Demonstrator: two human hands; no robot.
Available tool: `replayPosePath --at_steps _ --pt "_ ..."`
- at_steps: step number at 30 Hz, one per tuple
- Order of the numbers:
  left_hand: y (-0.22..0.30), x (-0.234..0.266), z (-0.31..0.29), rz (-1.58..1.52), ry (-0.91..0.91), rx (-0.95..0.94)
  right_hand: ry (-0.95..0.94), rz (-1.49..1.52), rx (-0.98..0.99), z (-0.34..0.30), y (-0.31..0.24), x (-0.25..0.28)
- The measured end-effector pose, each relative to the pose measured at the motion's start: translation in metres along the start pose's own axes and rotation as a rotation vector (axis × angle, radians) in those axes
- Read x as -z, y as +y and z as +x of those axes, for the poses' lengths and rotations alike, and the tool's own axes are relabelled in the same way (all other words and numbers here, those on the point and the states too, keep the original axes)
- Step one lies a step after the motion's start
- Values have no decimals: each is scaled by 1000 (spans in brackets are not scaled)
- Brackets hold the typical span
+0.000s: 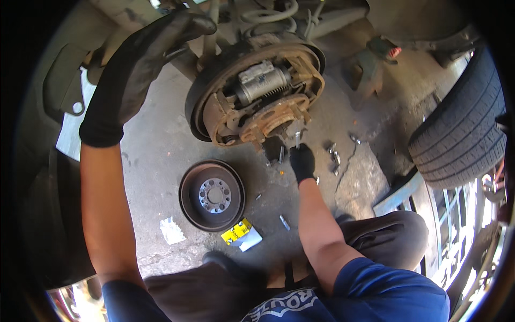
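In front of me is a rusty drum brake assembly with its curved shoes and backing plate exposed. A silver wheel cylinder sits across its top part, above the rusty hub flange. My left hand, in a black glove, is raised beside the assembly at the upper left, fingers stretched toward the parts behind it; whether they touch anything cannot be seen. Below the hub, my black-gloved right hand is closed on a short silver metal piece that sticks up from its fingers. Its exact kind is unclear.
A brake drum lies on the concrete floor, near a yellow-and-white box and a crumpled white wrapper. Small metal parts are scattered to the right. A tyre stands at the far right; a stand rises behind.
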State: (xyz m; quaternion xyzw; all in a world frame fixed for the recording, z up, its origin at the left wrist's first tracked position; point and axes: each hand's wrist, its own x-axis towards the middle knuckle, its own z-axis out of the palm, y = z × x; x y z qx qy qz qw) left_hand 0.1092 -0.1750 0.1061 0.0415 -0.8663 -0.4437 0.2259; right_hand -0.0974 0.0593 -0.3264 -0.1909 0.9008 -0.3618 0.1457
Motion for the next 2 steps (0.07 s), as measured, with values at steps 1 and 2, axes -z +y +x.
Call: replayPosePath --at_steps 1,2 --pt "12 2 -9 12 -1 -11 -27 -88 16 -2 -9 -9" --pt "22 1 -18 -19 45 -23 -82 -192 -4 -5 -19 -17"
